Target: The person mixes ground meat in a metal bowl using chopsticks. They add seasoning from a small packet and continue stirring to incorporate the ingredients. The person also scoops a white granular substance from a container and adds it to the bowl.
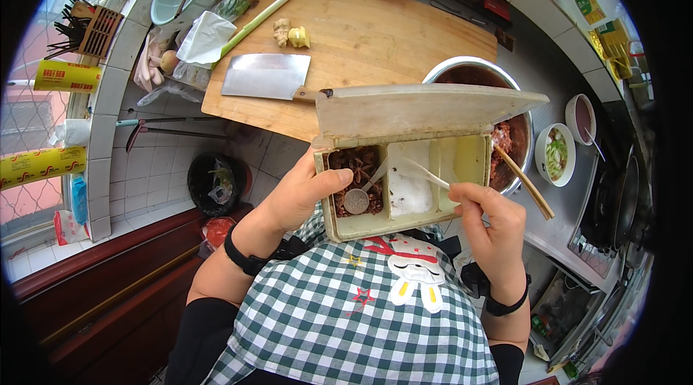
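Observation:
My left hand grips the left end of a plastic seasoning box, its thumb over the rim. The hinged lid stands raised along the far side. The left compartment holds star anise and small dark spices, with a round-bowled spoon lying on them. White granules fill part of the middle compartment; the right one shows mostly bare wall. In my right hand is the handle of a white spoon, pinched between thumb and fingers. Its far end reaches over the white granules; its bowl is not clearly seen.
Behind the box, a metal bowl holds minced meat, with chopsticks leaning out. A cleaver, ginger and a leek lie on the wooden board. Bowls of scallion and reddish liquid stand right.

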{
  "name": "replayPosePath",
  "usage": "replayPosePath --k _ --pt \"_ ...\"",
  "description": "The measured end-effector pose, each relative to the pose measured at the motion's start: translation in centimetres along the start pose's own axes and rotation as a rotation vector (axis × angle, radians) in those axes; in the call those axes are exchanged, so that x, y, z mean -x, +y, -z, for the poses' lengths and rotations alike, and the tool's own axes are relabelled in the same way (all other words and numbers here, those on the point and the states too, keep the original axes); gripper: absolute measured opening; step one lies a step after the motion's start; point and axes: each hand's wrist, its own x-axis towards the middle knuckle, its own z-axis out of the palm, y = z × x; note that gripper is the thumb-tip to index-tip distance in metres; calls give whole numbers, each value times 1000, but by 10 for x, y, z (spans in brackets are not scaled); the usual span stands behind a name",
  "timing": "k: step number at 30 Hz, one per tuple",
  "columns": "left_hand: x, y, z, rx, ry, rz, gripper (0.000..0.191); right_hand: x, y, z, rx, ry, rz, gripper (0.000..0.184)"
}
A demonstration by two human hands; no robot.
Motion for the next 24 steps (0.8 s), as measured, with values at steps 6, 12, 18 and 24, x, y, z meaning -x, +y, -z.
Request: replayPosePath --k 6,12,18,24 --pt "2 0 0 -28 27 -6 63 6 -1 5 -119 -18 -105 16" --pt "3 1 0 -10 46 5 62 7 -6 8 161 -19 180 25" --pt "3 1 -1 -6 54 7 62 5 -11 6 224 -54 282 32" --pt "3 1 -1 -6 43 -1 63 5 -11 6 181 -70 286 31"
